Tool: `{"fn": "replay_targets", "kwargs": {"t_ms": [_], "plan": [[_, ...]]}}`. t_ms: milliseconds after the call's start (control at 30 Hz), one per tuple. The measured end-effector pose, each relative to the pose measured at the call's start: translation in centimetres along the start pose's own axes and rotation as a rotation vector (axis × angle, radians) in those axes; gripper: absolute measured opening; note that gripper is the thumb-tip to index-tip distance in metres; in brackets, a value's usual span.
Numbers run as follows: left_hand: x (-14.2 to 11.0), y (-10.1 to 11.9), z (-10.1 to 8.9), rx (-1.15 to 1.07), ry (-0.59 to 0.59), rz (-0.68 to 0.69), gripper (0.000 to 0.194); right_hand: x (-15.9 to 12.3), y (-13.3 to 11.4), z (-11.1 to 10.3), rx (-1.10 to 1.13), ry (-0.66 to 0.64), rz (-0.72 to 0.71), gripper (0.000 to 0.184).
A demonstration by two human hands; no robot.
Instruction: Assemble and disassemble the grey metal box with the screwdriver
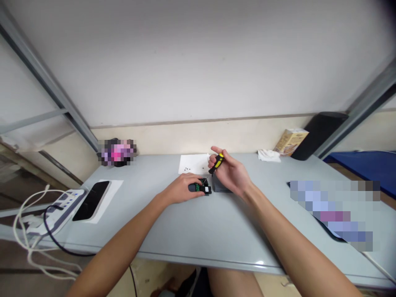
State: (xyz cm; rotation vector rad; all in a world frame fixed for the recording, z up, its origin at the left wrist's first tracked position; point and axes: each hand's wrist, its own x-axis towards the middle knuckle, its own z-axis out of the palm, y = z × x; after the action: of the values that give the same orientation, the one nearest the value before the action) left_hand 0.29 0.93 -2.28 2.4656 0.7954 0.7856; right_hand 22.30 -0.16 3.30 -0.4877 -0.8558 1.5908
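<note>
My left hand point(182, 188) is closed around a small black device point(194, 187) with a green circuit board showing, held down on the grey table. In my right hand point(232, 171) is a black and yellow screwdriver point(216, 163), its shaft slanting down and left to the device. The index finger of that hand stretches out past the handle. Behind the device lies a white sheet of paper point(193, 162) with several tiny dark bits on it, perhaps screws. A flat grey box point(223, 188) sits under my right hand, partly hidden by it.
To the left are a phone point(93, 201) on white paper and a power strip point(58, 212) with tangled cables. At the back right stand a yellow carton point(291, 142), a crumpled tissue point(268, 155) and a black cylinder point(320, 134). Blurred items lie at far left and right.
</note>
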Motion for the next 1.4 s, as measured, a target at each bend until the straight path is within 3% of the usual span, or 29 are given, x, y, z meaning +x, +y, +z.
{"fn": "replay_targets", "kwargs": {"t_ms": [67,233,433,600,800,1033,1133,1300,1400], "plan": [[0.0,0.1,0.0,-0.005,0.002,0.002,0.02,-0.2,-0.1,0.1,-0.043,0.005,-0.016,0.027],[0.0,0.3,-0.1,-0.004,0.001,0.01,0.02,-0.3,0.0,0.0,-0.063,0.048,-0.033,0.042],[0.0,0.1,-0.1,0.014,0.0,-0.012,0.022,-0.1,-0.1,0.2,-0.037,-0.003,-0.018,0.045],[0.0,0.3,-0.1,0.019,-0.003,-0.02,0.021,-0.3,-0.3,0.2,-0.033,0.009,-0.023,0.027],[0.1,0.5,-0.1,0.0,-0.002,-0.028,0.021,-0.1,0.1,-0.2,-0.135,0.021,-0.073,0.054],[0.1,0.5,-0.2,0.007,-0.006,-0.019,0.02,-0.1,-0.3,0.1,-0.14,-0.04,-0.03,0.04],[0.1,0.5,-0.3,0.006,-0.01,-0.018,0.02,-0.2,-0.1,0.0,-0.16,-0.034,-0.079,0.036],[0.1,0.5,-0.4,0.013,-0.015,-0.007,0.02,0.1,0.7,-0.4,-0.231,0.036,-0.142,0.05],[0.1,0.5,-0.4,0.034,-0.016,-0.005,0.02,0.3,0.9,-0.4,-0.35,0.071,-0.232,0.045]]}}
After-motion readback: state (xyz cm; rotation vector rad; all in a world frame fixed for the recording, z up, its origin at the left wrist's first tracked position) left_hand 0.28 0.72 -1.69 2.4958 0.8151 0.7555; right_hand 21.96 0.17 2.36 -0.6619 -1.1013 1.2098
